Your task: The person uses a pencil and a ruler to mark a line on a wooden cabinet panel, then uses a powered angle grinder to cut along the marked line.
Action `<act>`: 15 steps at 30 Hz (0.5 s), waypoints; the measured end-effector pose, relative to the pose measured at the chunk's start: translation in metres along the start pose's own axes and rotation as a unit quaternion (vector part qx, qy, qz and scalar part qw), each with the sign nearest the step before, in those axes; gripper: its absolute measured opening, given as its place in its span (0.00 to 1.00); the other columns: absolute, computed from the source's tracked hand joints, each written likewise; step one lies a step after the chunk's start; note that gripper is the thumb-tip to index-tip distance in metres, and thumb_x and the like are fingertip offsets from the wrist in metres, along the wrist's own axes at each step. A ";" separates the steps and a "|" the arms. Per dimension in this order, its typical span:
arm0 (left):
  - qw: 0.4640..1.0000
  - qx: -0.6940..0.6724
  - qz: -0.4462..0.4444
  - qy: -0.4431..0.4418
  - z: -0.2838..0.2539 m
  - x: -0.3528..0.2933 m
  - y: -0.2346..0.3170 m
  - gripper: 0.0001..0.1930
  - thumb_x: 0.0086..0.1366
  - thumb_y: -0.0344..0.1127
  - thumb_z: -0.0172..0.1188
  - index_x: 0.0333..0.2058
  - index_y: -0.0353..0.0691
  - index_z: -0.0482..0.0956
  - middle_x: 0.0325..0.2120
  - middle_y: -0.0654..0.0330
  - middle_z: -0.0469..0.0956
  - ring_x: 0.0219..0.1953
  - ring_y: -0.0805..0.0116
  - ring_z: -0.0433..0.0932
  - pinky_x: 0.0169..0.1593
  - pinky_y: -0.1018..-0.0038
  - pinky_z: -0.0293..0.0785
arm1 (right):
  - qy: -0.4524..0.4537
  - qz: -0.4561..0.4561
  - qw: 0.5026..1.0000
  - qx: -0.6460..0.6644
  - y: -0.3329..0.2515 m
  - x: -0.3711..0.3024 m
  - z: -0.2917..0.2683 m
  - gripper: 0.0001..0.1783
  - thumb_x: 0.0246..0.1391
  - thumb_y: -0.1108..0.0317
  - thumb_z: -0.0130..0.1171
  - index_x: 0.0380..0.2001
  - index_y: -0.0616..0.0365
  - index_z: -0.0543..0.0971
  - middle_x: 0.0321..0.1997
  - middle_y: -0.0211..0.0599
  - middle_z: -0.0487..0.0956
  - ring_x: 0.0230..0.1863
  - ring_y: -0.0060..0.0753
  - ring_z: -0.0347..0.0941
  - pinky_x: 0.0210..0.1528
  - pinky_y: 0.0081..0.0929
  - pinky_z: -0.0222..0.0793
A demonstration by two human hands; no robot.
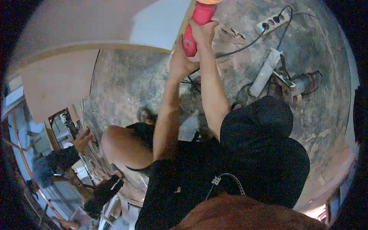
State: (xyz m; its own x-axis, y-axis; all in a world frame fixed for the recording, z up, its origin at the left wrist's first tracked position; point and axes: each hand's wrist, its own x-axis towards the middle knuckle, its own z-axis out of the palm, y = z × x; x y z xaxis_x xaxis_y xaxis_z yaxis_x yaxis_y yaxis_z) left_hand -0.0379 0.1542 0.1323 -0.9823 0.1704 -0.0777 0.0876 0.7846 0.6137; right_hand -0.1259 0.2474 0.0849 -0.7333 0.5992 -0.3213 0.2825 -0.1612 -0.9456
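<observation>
A red angle grinder (199, 21) is held out in front of me at the top of the view, a rounded tan edge showing at its far end. My right hand (203, 33) is closed around the middle of its body. Lower down, my left hand (181, 63) grips around the rear end, its fingers partly hidden behind the tool. Just left of the grinder is the corner of a large pale panel (157, 27) with a tan edge. The grinder's working face is out of view, so contact with the panel cannot be seen.
A white power strip (272, 23) with black plugs and cords lies at the upper right. Nearer are a long grey tube-shaped piece (265, 73) and a grey power tool (304, 85). Left are a brown board (61, 82) and another person's hand (82, 140) among wood pieces.
</observation>
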 end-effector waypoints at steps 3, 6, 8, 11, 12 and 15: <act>0.998 0.024 -0.006 -0.058 -0.041 0.006 0.000 0.45 0.41 0.43 0.77 0.57 0.33 0.64 0.46 0.49 0.78 0.48 0.58 0.78 0.53 0.66 0.72 | -0.008 -0.051 0.999 0.005 -0.028 -0.033 -0.007 0.44 0.39 0.55 0.74 0.50 0.71 0.60 0.42 0.51 0.77 0.40 0.44 0.78 0.45 0.37 0.75; 0.978 -0.175 0.066 -0.091 -0.074 0.007 -0.007 0.38 0.41 0.39 0.76 0.51 0.33 0.70 0.43 0.53 0.79 0.45 0.63 0.78 0.51 0.70 0.72 | -0.045 -0.128 0.957 0.256 -0.048 -0.045 -0.004 0.39 0.44 0.60 0.71 0.51 0.67 0.60 0.43 0.50 0.77 0.40 0.46 0.78 0.46 0.40 0.76; 0.960 -0.232 0.076 -0.139 -0.095 0.009 -0.022 0.36 0.42 0.39 0.74 0.50 0.32 0.70 0.36 0.56 0.79 0.38 0.67 0.78 0.46 0.72 0.74 | -0.144 -0.080 0.939 0.301 -0.062 -0.053 -0.007 0.33 0.49 0.55 0.67 0.56 0.53 0.67 0.48 0.44 0.77 0.42 0.42 0.76 0.44 0.36 0.74; 0.895 -0.378 0.065 -0.226 -0.106 0.014 -0.034 0.31 0.44 0.37 0.71 0.47 0.33 0.71 0.31 0.58 0.79 0.32 0.71 0.78 0.41 0.74 0.74 | -0.242 -0.031 0.867 0.435 -0.060 -0.045 -0.003 0.37 0.47 0.62 0.67 0.56 0.54 0.59 0.46 0.48 0.76 0.38 0.52 0.77 0.41 0.47 0.77; 0.864 -0.429 0.047 -0.259 -0.106 0.012 -0.053 0.29 0.44 0.37 0.71 0.46 0.33 0.72 0.30 0.59 0.79 0.31 0.72 0.77 0.40 0.74 0.73 | -0.269 -0.010 0.829 0.489 -0.068 -0.058 0.006 0.41 0.44 0.67 0.68 0.56 0.58 0.53 0.44 0.51 0.75 0.35 0.58 0.79 0.40 0.53 0.78; 0.841 -0.447 0.077 -0.294 -0.098 0.002 -0.096 0.22 0.49 0.35 0.69 0.42 0.33 0.75 0.28 0.60 0.78 0.28 0.74 0.76 0.34 0.75 0.72 | -0.118 -0.018 0.913 0.391 -0.061 -0.094 0.018 0.28 0.46 0.75 0.66 0.49 0.55 0.65 0.37 0.41 0.77 0.32 0.43 0.78 0.30 0.41 0.80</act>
State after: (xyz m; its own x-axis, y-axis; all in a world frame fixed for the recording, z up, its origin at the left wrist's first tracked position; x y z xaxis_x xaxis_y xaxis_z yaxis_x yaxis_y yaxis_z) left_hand -0.0648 0.0209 0.1509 -0.6956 0.7010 -0.1572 -0.2123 0.0085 0.9772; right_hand -0.0853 0.1866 0.1724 -0.8723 0.4443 -0.2040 -0.2043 -0.7105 -0.6734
